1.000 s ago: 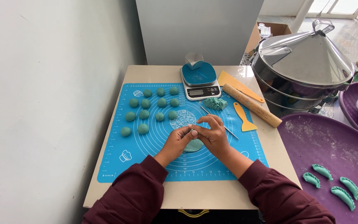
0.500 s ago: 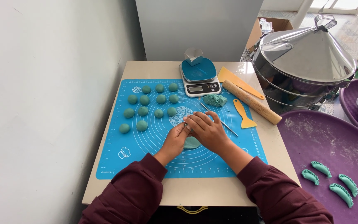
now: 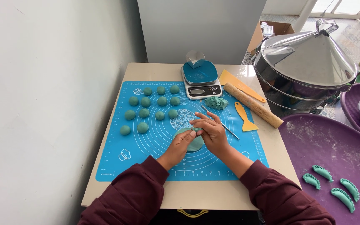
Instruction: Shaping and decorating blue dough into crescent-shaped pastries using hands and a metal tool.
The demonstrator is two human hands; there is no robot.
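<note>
Balls [image 3: 153, 107] of green dough sit in rows left of both hands, a thin rod [image 3: 221, 123] just right. Left hand [image 3: 183, 144] and right hand [image 3: 208, 131] pinch a flat dough disc [image 3: 195, 143] at mat [image 3: 146, 154] centre. Mat front is bare; counter [image 3: 213, 195] edge near.

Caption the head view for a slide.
Both hands, left and right, pinch a green dough disc on a blue mat.

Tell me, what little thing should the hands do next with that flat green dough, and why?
Probably pinch a bit further along the edge. Both hands, left hand and right hand, meet at the rim of the flat green dough round on the blue mat, and most of that rim looks unpinched. The finished crescent dumplings on the purple tray have pleated edges all along.
</note>
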